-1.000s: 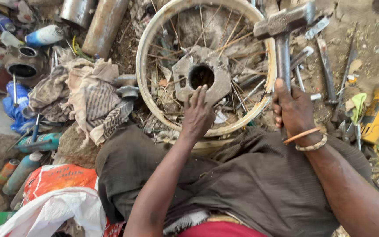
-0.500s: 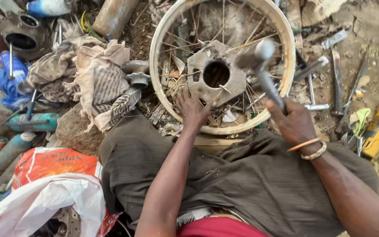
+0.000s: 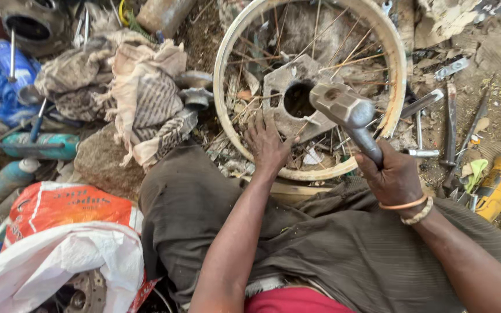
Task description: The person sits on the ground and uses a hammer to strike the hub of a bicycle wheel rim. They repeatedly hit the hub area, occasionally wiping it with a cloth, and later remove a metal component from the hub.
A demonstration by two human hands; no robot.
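Over the cluttered ground, the right hand [image 3: 391,174], fingers wrapped around a grey steel hammer [image 3: 349,113], has swung it down near the rusty spoked wheel's [image 3: 310,87] hub, while the left hand [image 3: 268,145] presses spread fingers on spokes.

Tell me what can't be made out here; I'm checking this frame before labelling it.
Head view:
- Right hand hides the steel hammer's handle end.
- Left hand covers part of the spoked wheel rim; the rim's top is cut off by the frame edge.
- Hammer head hides part of the grey hub plate.
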